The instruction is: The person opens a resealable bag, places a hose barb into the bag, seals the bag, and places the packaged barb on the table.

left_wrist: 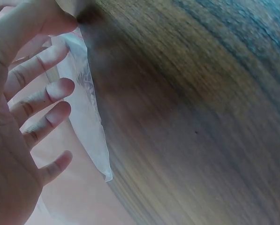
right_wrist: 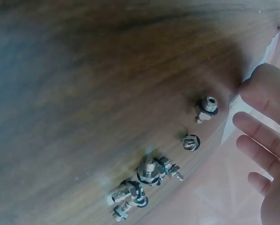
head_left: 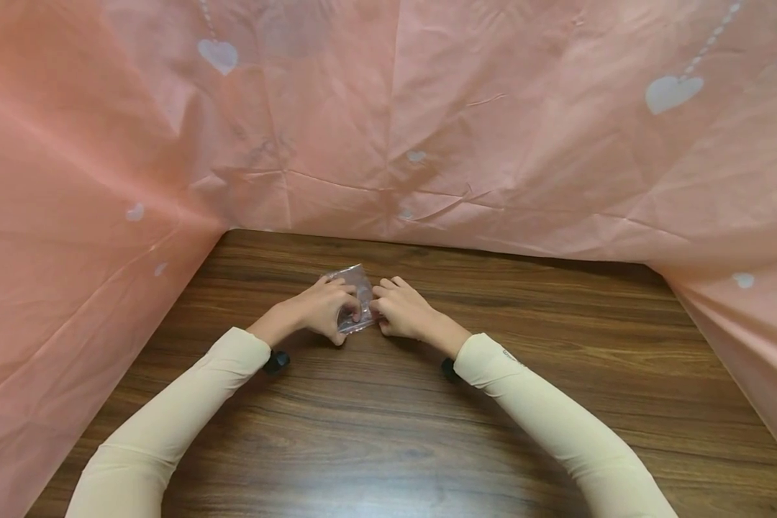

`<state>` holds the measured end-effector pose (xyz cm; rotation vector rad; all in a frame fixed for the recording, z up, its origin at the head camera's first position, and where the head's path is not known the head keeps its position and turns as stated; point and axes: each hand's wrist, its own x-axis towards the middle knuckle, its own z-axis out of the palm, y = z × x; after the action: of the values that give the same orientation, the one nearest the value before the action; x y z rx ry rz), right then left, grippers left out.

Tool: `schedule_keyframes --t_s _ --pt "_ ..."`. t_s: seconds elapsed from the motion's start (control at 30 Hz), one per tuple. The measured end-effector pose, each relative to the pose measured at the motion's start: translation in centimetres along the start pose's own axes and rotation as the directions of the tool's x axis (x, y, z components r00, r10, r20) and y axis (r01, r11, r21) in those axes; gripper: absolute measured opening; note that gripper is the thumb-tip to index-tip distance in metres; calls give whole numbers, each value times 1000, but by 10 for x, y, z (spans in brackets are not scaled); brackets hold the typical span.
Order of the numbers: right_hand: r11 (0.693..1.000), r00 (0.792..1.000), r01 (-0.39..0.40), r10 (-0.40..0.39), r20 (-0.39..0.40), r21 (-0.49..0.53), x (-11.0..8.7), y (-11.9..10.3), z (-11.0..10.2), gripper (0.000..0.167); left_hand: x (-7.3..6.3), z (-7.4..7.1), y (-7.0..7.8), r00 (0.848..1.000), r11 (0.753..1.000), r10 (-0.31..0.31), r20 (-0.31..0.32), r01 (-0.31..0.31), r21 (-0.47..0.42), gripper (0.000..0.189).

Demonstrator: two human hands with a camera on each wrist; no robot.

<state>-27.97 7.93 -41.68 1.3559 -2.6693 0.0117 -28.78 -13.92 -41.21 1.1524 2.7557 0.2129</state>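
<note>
Two cream sleeves (head_left: 214, 370) nearest, with dark wrist mounts (head_left: 276, 361) showing below the cuffs. Beyond them, both hands at work, tips almost meeting. Left hand (head_left: 324, 306): grasping a clear plastic bag (head_left: 365, 288) by thumb and index, other fingers loosely bent. Right hand (head_left: 406, 311): fingertips at the bag's other edge, apparently pinching it; thumb contact partly hidden. Bag lies between the hands, flat-looking.

Under the right hand, about half a dozen small metal fittings (right_wrist: 150, 172) loose on the wood-grain counter (head_left: 388, 424), one just beside the fingertips, others clustered further off. Head view does not show them.

Progress, as judged: bag taken up, its handling under way; fittings untouched, lying outside the bag. Edge work looks unfinished; whether the bag's mouth is parted, cannot tell. Contents partly covered by fingers.

Farthest: pink cloth (head_left: 427, 108) with white hearts, hanging behind the counter's far edge.
</note>
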Motion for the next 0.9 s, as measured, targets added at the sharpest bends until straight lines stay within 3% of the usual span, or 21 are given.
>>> schedule_keyframes --t_s 0.33,0.5,0.67,0.9 --pt "1000 1000 -14 14 -4 17 1 1 2 5 -1 1 2 1000 999 2 -8 -2 -33 34" --pt "999 998 -17 19 -56 42 1 3 2 8 1 2 2 1000 1000 1 -31 -2 -23 34" --pt "996 994 -17 26 -103 87 2 5 -1 12 4 5 0 995 1000 22 -100 -24 -17 33" --pt "992 988 -20 38 -147 123 6 7 -8 14 10 6 0 974 997 47 -222 -59 -47 26"
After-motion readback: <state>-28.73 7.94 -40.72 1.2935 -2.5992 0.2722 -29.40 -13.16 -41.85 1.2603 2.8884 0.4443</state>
